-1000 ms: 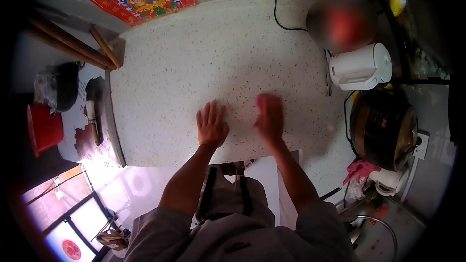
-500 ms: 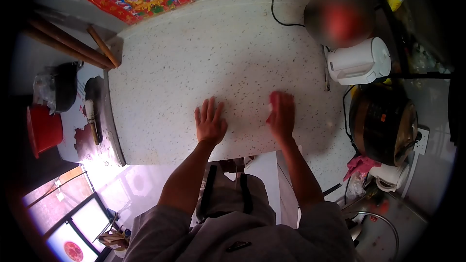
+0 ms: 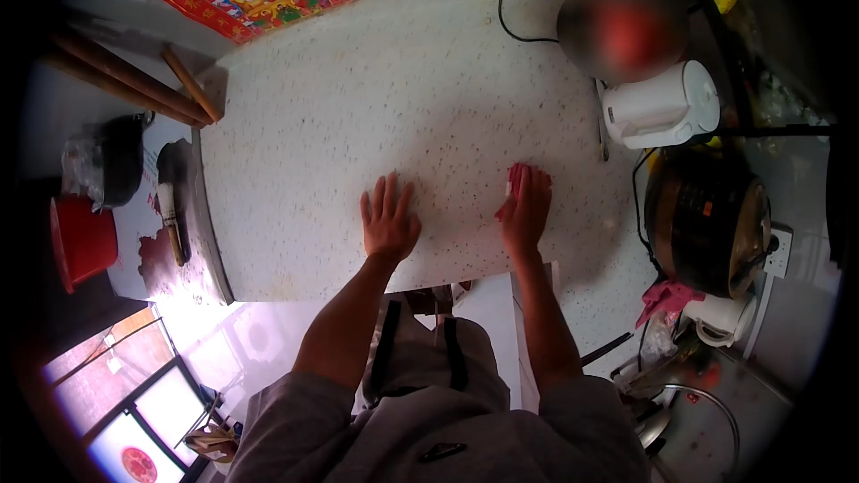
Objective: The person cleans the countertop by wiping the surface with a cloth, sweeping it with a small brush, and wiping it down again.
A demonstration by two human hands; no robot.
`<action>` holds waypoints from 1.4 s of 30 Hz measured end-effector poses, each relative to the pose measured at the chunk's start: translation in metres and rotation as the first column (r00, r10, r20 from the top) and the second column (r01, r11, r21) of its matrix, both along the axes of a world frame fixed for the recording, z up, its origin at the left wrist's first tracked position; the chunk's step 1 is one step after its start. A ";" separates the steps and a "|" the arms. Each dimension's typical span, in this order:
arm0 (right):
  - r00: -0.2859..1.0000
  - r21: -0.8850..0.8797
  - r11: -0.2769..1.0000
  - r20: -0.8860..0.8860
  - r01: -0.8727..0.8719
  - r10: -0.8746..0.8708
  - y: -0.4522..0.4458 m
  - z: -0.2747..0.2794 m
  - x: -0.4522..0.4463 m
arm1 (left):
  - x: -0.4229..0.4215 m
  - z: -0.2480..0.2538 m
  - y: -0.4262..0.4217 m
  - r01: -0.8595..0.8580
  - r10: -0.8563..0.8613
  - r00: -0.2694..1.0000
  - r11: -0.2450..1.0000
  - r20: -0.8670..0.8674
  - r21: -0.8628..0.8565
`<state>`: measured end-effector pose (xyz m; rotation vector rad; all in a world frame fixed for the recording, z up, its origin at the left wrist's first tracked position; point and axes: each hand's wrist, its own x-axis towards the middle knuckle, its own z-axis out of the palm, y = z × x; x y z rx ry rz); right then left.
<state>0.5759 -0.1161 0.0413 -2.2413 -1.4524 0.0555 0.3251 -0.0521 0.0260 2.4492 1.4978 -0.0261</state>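
My left hand [image 3: 390, 219] lies flat on the speckled white countertop [image 3: 358, 89], its fingers spread and holding nothing. To the right of it, my right hand [image 3: 528, 212] presses a crumpled pink-red cloth [image 3: 515, 181] against the same surface. Part of the cloth sticks out at the thumb side and beyond the fingertips; the rest is hidden under the palm.
At the right stand a white kettle [image 3: 662, 105], a dark rice cooker [image 3: 707, 219] and another pink cloth [image 3: 665, 300]. A black cord [image 3: 506, 22] runs along the back. Rolling pins [image 3: 134, 80], a brush [image 3: 170, 219] and a red bucket [image 3: 83, 237] are at the left.
My right hand has moved to the right with the cloth, by less in the last half second. My left hand stays nearly in place. The view has shifted slightly.
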 end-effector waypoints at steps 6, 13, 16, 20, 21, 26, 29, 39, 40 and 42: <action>0.917 -0.075 0.922 -0.166 -0.379 0.363 -0.031 0.014 -0.081 | 0.003 0.006 0.001 -0.023 0.023 1.000 0.999 -0.001 -0.047; 0.983 0.032 0.997 0.171 -0.072 0.066 -0.024 0.014 -0.008 | 0.003 0.004 0.001 -0.008 0.008 1.000 0.999 0.002 -0.033; 0.980 0.038 0.997 0.186 0.060 -0.066 -0.022 0.013 -0.044 | 0.004 0.003 0.002 -0.001 0.000 1.000 1.000 -0.003 -0.019; 0.962 0.028 0.966 -0.087 -0.256 0.257 -0.051 0.017 -0.112 | 0.001 0.000 0.002 0.018 -0.017 0.999 1.000 -0.043 0.014; 0.945 0.078 0.949 -0.093 -0.306 0.312 -0.062 0.018 -0.116 | 0.002 0.000 0.002 0.024 -0.023 0.997 0.999 -0.067 0.023; 0.995 -0.046 0.996 -0.070 -0.072 0.069 -0.071 0.009 -0.025 | -0.009 0.005 0.011 0.107 -0.102 0.993 0.991 0.062 -0.085; 0.993 -0.097 0.989 0.059 0.109 -0.104 -0.070 0.022 -0.014 | -0.020 0.005 0.008 0.155 -0.147 0.986 0.982 0.078 -0.108; 0.967 -0.011 0.969 -0.063 -0.246 0.245 -0.106 0.043 -0.014 | 0.071 -0.010 -0.062 0.221 -0.218 0.974 0.974 0.069 -0.049; 0.986 -0.022 0.987 -0.050 -0.158 0.157 -0.105 0.036 -0.001 | 0.078 -0.012 -0.059 0.196 -0.194 0.980 0.980 0.047 -0.034; 0.999 -0.016 0.999 0.007 -0.038 0.039 -0.104 0.025 0.005 | 0.086 -0.017 -0.058 0.139 -0.140 0.989 0.990 0.042 0.013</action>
